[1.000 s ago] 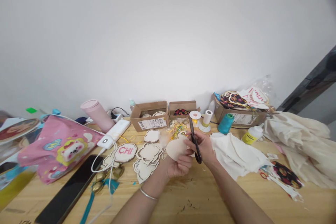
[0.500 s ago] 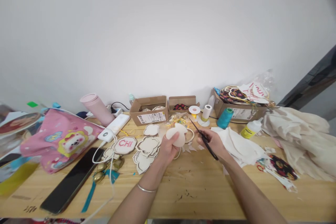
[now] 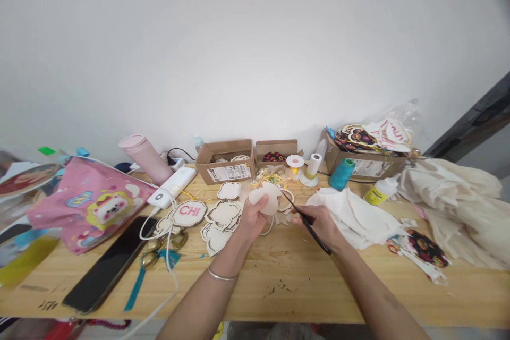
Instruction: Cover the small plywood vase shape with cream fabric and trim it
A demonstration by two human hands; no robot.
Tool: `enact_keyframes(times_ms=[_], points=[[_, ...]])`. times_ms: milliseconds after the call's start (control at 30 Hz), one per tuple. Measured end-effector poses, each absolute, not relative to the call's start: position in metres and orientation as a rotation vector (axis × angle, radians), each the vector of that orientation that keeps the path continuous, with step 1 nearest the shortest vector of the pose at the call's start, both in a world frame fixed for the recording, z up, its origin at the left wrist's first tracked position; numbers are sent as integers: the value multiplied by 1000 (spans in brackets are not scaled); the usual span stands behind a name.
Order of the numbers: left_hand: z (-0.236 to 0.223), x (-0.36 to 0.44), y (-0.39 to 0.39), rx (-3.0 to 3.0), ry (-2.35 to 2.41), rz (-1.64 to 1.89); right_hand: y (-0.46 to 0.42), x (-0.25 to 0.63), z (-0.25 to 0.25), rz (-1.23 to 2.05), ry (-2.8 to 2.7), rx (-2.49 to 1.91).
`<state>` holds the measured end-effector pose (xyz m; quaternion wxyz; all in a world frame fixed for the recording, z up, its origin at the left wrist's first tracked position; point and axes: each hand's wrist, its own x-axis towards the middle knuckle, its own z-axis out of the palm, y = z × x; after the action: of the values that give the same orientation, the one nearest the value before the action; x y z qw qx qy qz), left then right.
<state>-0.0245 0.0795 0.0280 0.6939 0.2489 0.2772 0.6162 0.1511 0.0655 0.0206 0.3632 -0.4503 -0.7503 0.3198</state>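
Observation:
My left hand (image 3: 255,218) is closed on a cream, cloud-shaped piece (image 3: 266,199), thumb on its face. I cannot tell whether the piece is cloth or board. In my right hand (image 3: 321,220) is a long, slim black tool (image 3: 314,234) with a narrow pointed end. Its tip reaches to the right edge of the cream piece; whether it touches is unclear. Under and behind the hands lie a pale ring (image 3: 285,200) and small white scraps (image 3: 283,218). To the left are several cream cloud-shaped plaques (image 3: 223,215) with dark edges, and one lettered CHI (image 3: 189,213).
Behind stand cardboard boxes (image 3: 229,172), a white spool (image 3: 314,163), a teal thread cone (image 3: 341,174) and a yellow-labelled bottle (image 3: 380,191). White cloth (image 3: 358,220) lies right. A phone (image 3: 109,265), white cable (image 3: 172,276), pink bag (image 3: 91,204) and tumbler (image 3: 145,158) are left.
My right hand has moved slightly left and down, bringing the black tool's tip to the cream piece's edge. The left hand has shifted slightly left and keeps its hold.

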Motion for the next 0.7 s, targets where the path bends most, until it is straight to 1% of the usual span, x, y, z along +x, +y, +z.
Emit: enact_keyframes(times_ms=[433, 700], points=[[23, -26, 81, 576, 617, 1346, 62, 146, 21, 958, -1862, -1150], [26, -25, 79, 591, 607, 1345, 61, 142, 22, 954, -1732, -1172]])
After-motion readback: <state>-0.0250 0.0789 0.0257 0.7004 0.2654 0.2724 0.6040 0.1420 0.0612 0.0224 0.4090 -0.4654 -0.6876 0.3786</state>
